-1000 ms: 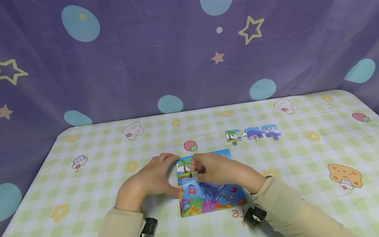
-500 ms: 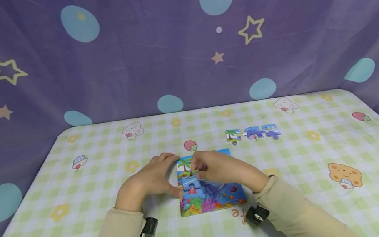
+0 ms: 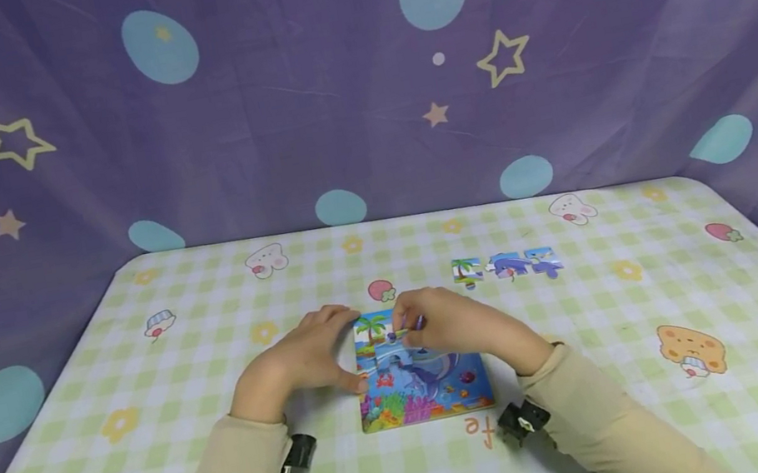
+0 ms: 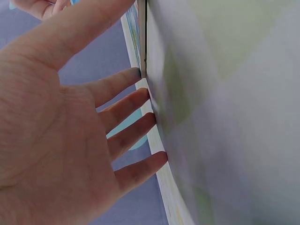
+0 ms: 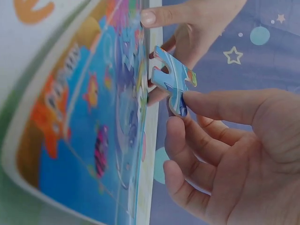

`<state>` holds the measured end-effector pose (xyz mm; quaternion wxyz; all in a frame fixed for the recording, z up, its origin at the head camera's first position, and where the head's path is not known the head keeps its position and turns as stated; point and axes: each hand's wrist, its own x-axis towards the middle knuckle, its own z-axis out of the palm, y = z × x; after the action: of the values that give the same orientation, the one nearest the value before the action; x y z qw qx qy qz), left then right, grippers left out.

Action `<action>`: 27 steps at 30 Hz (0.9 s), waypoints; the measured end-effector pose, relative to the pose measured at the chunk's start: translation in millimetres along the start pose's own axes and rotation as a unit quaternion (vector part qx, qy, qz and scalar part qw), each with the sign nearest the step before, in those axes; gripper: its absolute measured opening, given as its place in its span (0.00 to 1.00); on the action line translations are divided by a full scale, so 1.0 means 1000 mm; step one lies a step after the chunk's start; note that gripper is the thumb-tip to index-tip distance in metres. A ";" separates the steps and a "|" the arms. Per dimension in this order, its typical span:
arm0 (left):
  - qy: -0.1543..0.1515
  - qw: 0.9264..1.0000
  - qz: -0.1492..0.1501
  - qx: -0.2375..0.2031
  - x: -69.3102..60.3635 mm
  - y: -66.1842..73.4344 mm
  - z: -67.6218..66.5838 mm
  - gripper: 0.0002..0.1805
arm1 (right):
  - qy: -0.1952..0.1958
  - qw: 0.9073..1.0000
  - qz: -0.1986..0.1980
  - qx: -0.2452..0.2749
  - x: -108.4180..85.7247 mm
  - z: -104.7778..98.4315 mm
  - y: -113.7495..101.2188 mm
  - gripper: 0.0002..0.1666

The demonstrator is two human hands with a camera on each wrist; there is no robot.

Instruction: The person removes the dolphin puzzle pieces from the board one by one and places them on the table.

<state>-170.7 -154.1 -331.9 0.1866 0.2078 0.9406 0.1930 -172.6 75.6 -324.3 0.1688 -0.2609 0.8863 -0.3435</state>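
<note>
A sea-scene puzzle board (image 3: 427, 405) lies flat near the middle of the table. The left hand (image 3: 304, 361) rests at its left side, thumb on the lower left edge and fingertips by the upper left corner; in the left wrist view the fingers of that hand (image 4: 61, 122) are spread. Above the board's upper part, the right hand (image 3: 452, 327) pinches a blue puzzle piece. The right wrist view shows this piece (image 5: 174, 77) tilted between thumb and fingers of the right hand (image 5: 243, 140), raised off the board (image 5: 79, 154).
Behind the board to the right lie loose pieces: one with a palm tree (image 3: 465, 270), one with a purple dolphin part (image 3: 508, 265) and one with a tail (image 3: 543, 262). A checked cloth (image 3: 648, 426) covers the table. A purple curtain (image 3: 341, 108) hangs behind.
The right hand has moved slightly right and away from the body, taking the pinched piece with it. More of the board's upper left shows. The left hand has stayed in place.
</note>
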 end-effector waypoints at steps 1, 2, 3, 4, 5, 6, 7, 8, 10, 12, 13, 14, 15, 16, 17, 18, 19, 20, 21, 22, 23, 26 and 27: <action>0.001 1.000 0.000 0.001 0.000 0.000 0.000 0.54 | -0.001 1.000 0.000 0.002 -0.001 -0.002 0.000 0.05; 0.001 1.000 0.001 0.002 0.000 0.000 0.000 0.54 | -0.001 1.000 0.000 0.004 -0.001 -0.003 0.001 0.05; 0.001 1.000 0.001 0.002 0.000 0.000 0.000 0.54 | -0.002 1.000 0.000 0.006 -0.002 -0.005 0.001 0.05; 0.001 1.000 0.001 0.003 0.000 0.000 0.000 0.54 | -0.002 1.000 0.000 0.007 -0.002 -0.006 0.002 0.05; 0.001 1.000 0.001 0.004 0.000 0.001 0.000 0.54 | -0.001 1.000 -0.002 0.009 -0.003 -0.008 0.003 0.05; 0.001 1.000 0.001 0.004 0.000 0.001 -0.001 0.54 | 0.001 1.000 0.002 0.011 -0.003 -0.009 0.003 0.05; 0.001 1.000 0.001 0.004 0.000 0.001 -0.001 0.54 | 0.002 1.000 0.003 0.011 -0.003 -0.011 0.004 0.05; 0.000 1.000 0.000 0.004 0.000 0.001 -0.001 0.54 | 0.003 1.000 0.006 0.014 -0.004 -0.012 0.005 0.06; 0.000 1.000 -0.001 0.004 0.000 0.001 0.000 0.54 | 0.005 1.000 0.008 0.018 -0.004 -0.014 0.006 0.05; 0.001 1.000 0.000 0.004 0.000 0.001 0.000 0.54 | 0.007 1.000 0.011 0.023 -0.005 -0.016 0.006 0.05; 0.001 1.000 0.000 0.005 0.000 0.001 0.000 0.54 | 0.007 1.000 0.008 0.024 -0.005 -0.017 0.006 0.05; 0.002 1.000 0.000 0.005 0.000 0.001 0.000 0.54 | 0.008 1.000 0.007 0.024 -0.005 -0.018 0.007 0.04; 0.002 1.000 0.001 0.005 0.000 0.001 0.000 0.54 | 0.009 1.000 0.004 0.024 -0.005 -0.019 0.007 0.04; 0.003 1.000 0.002 0.006 0.000 0.001 0.000 0.54 | 0.011 1.000 0.005 0.023 -0.005 -0.021 0.008 0.04; 0.004 1.000 0.002 0.006 0.000 0.001 0.000 0.54 | 0.012 1.000 0.005 0.023 -0.006 -0.022 0.009 0.04; 0.004 1.000 0.003 0.006 0.000 0.001 0.000 0.54 | 0.013 1.000 0.005 0.022 -0.006 -0.023 0.010 0.04; 0.004 1.000 0.004 0.006 0.000 0.001 0.000 0.54 | 0.014 1.000 0.003 0.020 -0.006 -0.025 0.011 0.04; 0.004 1.000 0.005 0.006 -0.001 0.001 0.000 0.54 | 0.015 1.000 0.004 0.021 -0.006 -0.026 0.012 0.04; 0.004 1.000 0.006 0.006 -0.001 0.001 0.000 0.54 | 0.015 1.000 0.002 0.021 -0.007 -0.027 0.013 0.05; 0.004 1.000 0.007 0.006 -0.001 0.001 0.000 0.54 | 0.015 1.000 0.000 0.024 -0.007 -0.028 0.015 0.05; 0.004 1.000 0.008 0.006 -0.001 0.001 0.000 0.54 | 0.014 1.000 -0.004 0.026 -0.007 -0.030 0.016 0.05; 0.004 1.000 0.009 0.006 -0.001 0.001 0.000 0.54 | 0.012 0.999 -0.016 0.032 -0.009 -0.034 0.019 0.04; 0.003 1.000 0.009 0.006 -0.001 0.001 0.000 0.54 | 0.012 0.999 -0.018 0.032 -0.010 -0.036 0.020 0.04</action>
<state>-169.6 -153.5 -330.9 0.1803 0.2164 0.9406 0.1894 -188.9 112.7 -311.7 0.1601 -0.2672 0.8717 -0.3782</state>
